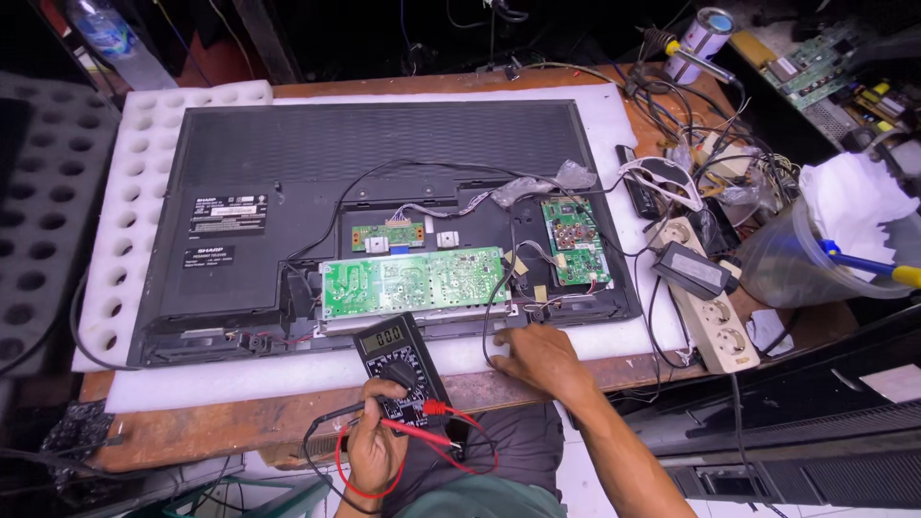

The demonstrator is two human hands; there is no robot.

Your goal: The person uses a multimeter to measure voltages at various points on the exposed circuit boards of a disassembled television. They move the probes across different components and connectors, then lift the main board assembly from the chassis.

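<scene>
Far right of the hands, a white power strip point(715, 321) carries a black adapter point(691, 269) beside a clear plastic tub point(787, 269) of white paper. Beyond them sit a tape roll point(705, 38) and tangled cables point(672, 105). Far left lies white dimpled foam point(125, 211).

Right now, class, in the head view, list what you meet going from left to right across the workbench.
White dimpled foam sheet → long green circuit board in the open black television back → small green circuit board → black power adapter brick → white power strip → clear plastic tub with white tissue.
</scene>
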